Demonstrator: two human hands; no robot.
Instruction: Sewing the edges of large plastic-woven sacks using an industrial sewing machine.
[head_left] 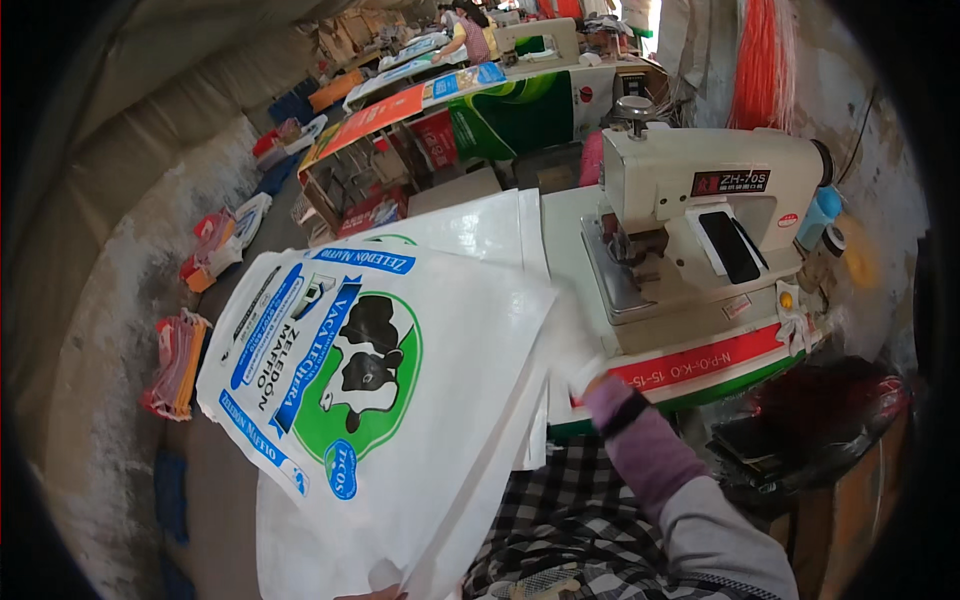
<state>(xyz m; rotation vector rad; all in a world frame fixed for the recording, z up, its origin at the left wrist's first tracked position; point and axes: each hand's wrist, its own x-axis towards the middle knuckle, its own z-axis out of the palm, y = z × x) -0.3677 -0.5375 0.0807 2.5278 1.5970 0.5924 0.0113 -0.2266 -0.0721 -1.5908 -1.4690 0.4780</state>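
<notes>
A large white woven sack (pixel 470 330), printed with a cow on a green oval and blue banners, is tilted across the left and middle of the view. At its lower edge my left hand (pixel 385 585) pinches the sack, with only some fingers showing. My right hand (pixel 572 352), in a white glove, is at the sack's right edge beside the sewing machine table; motion smears its fingers. Under the printed sack, more white sacks (pixel 490 218) lie against the table. The cream sewing machine (pixel 690 170) stands to the right, its needle end facing the sacks.
A dark phone (pixel 735 248) lies on the machine's bed. Red thread strands (pixel 762 65) hang behind it. Dark plastic bags (pixel 810 420) sit at the lower right. Bundles of folded cloth (pixel 178 365) line the left wall. Farther back, a person (pixel 470 35) works at another table.
</notes>
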